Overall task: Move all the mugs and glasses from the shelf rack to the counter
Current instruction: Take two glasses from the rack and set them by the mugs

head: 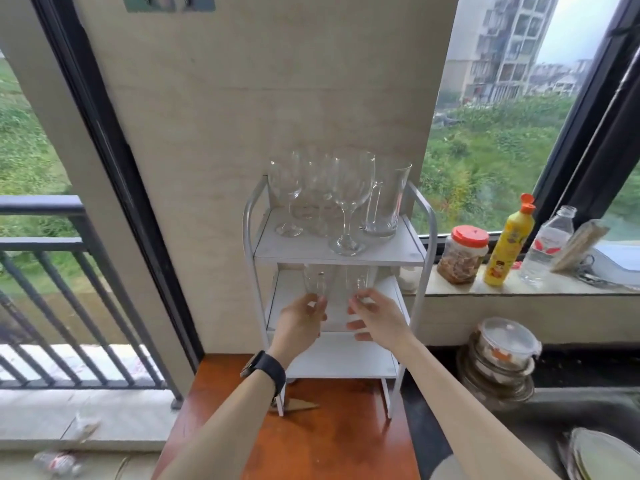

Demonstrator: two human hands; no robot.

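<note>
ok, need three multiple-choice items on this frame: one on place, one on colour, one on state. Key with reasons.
1. Where on the shelf rack does the handled glass mug stand?
A. bottom shelf
B. top shelf, right end
C. lying on its side on the middle shelf

2. What colour is the cap of the yellow squeeze bottle?
A. green
B. black
C. orange

3. What are the hands doing?
A. each grips a small glass at the middle shelf
B. both hang idle
C. both lift one wine glass

Key:
1 B: it stands upright, right of the wine glasses, on the top shelf.
2 C: the flip cap is orange.
3 A: the left hand grips the left small glass, and the right hand grips the right small glass.
</note>
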